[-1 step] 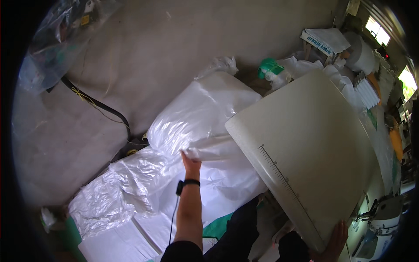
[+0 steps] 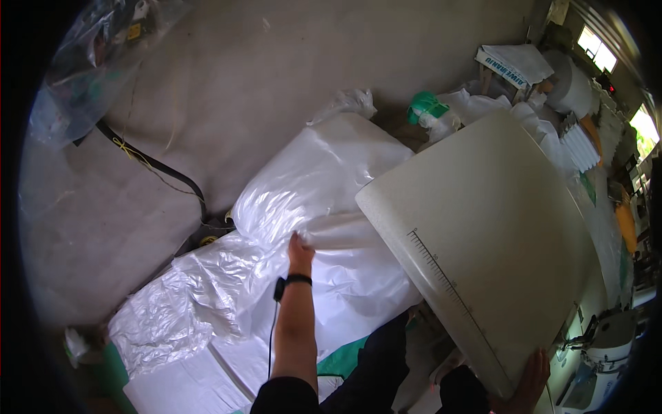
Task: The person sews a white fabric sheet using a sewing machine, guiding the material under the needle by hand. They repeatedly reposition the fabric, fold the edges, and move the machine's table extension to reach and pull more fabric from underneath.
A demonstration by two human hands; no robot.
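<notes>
— Where's the person's left hand (image 2: 300,250) right now?

— Stretched out ahead and down, onto the big white plastic bag (image 2: 314,176) that lies on the concrete floor (image 2: 276,62) just beside the table. The fingers are curled over a fold of the plastic where the bag's lower edge meets the crumpled clear sheeting (image 2: 200,290). It looks like a loose pinch on the film, though I can't see the fingertips well enough to say how tight. There's a black band (image 2: 296,279) on that wrist with a thin cord hanging from it.

— And the other one?

— The right hand (image 2: 529,378) is low at the near corner of the cream table top (image 2: 496,221). It lies flat with the fingers spread against the edge, holding nothing that I can see.

— What's on that table?

— Bare here, with a ruler scale (image 2: 441,276) printed along its near edge. At the far end there are stacks of white material (image 2: 576,145), and a sewing machine (image 2: 607,345) sits off to the right.

— Anything else around the bag?

— More white sacks (image 2: 179,386) lie flat below the sheeting, close to the person's legs. A black hose (image 2: 155,165) snakes over the floor to the left, a clear bag of odds and ends (image 2: 96,62) sits in the far left corner, and something green (image 2: 426,105) lies beyond the big bag.
</notes>
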